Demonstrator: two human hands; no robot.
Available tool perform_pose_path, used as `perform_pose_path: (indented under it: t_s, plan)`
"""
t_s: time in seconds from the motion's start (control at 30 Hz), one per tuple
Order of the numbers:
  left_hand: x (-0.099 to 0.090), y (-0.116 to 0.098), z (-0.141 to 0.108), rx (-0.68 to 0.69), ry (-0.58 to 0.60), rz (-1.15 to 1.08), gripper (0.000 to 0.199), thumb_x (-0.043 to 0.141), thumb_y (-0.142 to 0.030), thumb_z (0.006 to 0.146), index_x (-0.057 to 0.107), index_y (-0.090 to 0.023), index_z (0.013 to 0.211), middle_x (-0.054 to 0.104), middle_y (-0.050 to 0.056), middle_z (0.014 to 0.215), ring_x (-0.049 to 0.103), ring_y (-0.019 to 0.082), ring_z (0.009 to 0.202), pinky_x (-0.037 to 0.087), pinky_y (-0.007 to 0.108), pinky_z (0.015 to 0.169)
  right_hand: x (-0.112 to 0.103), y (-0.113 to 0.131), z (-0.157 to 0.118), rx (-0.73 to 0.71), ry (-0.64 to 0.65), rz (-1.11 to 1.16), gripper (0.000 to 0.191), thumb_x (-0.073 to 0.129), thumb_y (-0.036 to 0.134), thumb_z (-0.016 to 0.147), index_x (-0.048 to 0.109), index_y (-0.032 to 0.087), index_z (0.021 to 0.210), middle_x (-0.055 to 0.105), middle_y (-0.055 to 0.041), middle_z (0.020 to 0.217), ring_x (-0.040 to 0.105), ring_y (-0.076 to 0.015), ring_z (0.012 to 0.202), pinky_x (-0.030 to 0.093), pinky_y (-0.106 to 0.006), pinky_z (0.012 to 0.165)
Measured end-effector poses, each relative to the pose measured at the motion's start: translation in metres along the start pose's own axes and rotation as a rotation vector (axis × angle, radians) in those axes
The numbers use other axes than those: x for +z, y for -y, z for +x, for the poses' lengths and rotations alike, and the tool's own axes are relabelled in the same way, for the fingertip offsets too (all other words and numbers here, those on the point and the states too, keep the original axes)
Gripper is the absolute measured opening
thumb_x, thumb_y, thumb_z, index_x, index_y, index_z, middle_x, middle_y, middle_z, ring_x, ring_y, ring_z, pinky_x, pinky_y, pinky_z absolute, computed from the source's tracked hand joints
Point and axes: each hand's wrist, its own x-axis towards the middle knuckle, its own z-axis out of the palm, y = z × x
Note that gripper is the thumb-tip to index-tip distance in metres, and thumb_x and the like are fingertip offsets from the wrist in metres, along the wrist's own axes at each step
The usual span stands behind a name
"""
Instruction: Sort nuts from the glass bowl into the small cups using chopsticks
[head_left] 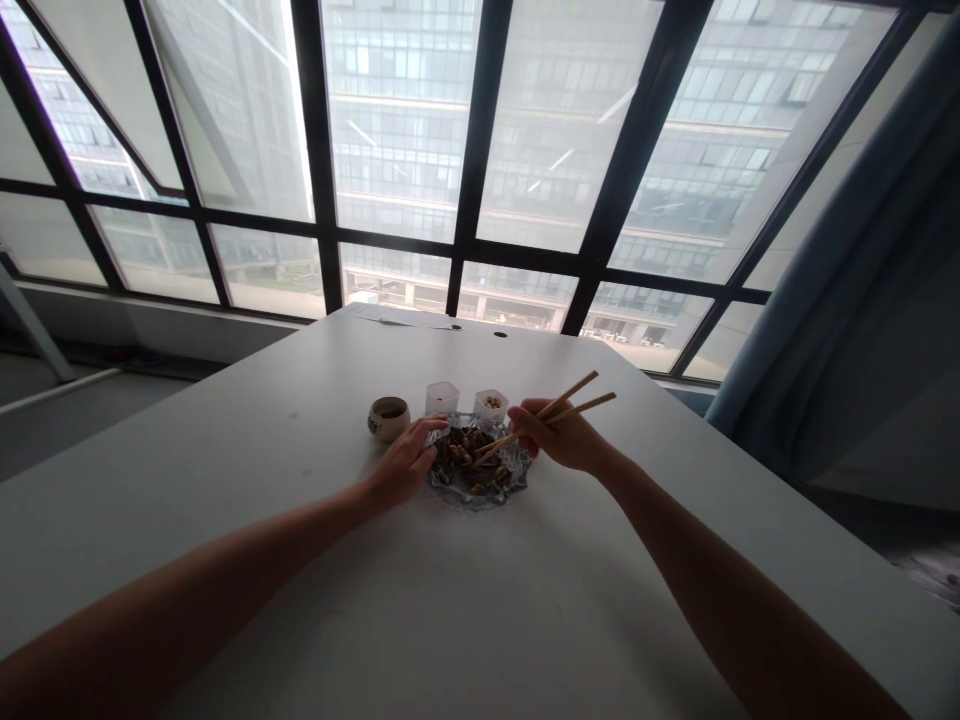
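A clear glass plate with a wavy rim sits on the table and bears a heap of dark and light brown pieces, too small to name surely. My right hand is closed round a pair of wooden chopsticks, whose tips reach down into the heap. At the plate's left rim rests my left hand, its fingers stretched out along the edge. Behind the plate stand two small clear plastic cups; the right cup holds some light brown pieces, the left cup only a little.
Left of the plate is a small beige cup with dark markings. The white table extends toward large windows. Papers lie at its far edge, and a blue curtain hangs on the right.
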Motion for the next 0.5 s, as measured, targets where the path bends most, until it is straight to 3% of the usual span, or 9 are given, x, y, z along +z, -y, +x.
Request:
perform_pose_path:
  t_s: [0.2, 0.4, 0.5]
  plan:
    - [0.001, 0.001, -0.001, -0.008, 0.003, 0.014, 0.041, 0.044, -0.019, 0.085, 0.059, -0.018, 0.123, 0.059, 0.013, 0.139, 0.05, 0.027, 0.136, 0.035, 0.049, 0.119, -0.003, 0.005, -0.002, -0.012, -0.165, 0.008, 0.06, 0.051, 0.072, 0.088, 0.06, 0.017, 0.066, 0.058, -0.001, 0.047, 0.051, -0.0102, 0.037, 0.039, -0.021, 0.036]
    - [0.001, 0.0, 0.0, -0.012, 0.002, 0.017, 0.041, 0.045, -0.019, 0.084, 0.059, -0.019, 0.122, 0.059, 0.012, 0.139, 0.051, 0.027, 0.135, 0.036, 0.049, 0.118, -0.015, 0.012, -0.007, 0.019, 0.08, -0.055, 0.061, 0.054, 0.073, 0.085, 0.055, 0.018, 0.058, 0.056, -0.0006, 0.043, 0.05, -0.0098, 0.034, 0.039, -0.02, 0.035]
    - [0.001, 0.0, 0.0, -0.009, 0.006, 0.027, 0.04, 0.044, -0.019, 0.085, 0.059, -0.019, 0.122, 0.059, 0.011, 0.139, 0.05, 0.027, 0.136, 0.036, 0.048, 0.119, -0.016, 0.011, -0.007, 0.019, 0.075, -0.021, 0.061, 0.055, 0.072, 0.085, 0.055, 0.018, 0.058, 0.057, -0.0007, 0.044, 0.05, -0.0095, 0.034, 0.039, -0.02, 0.035]
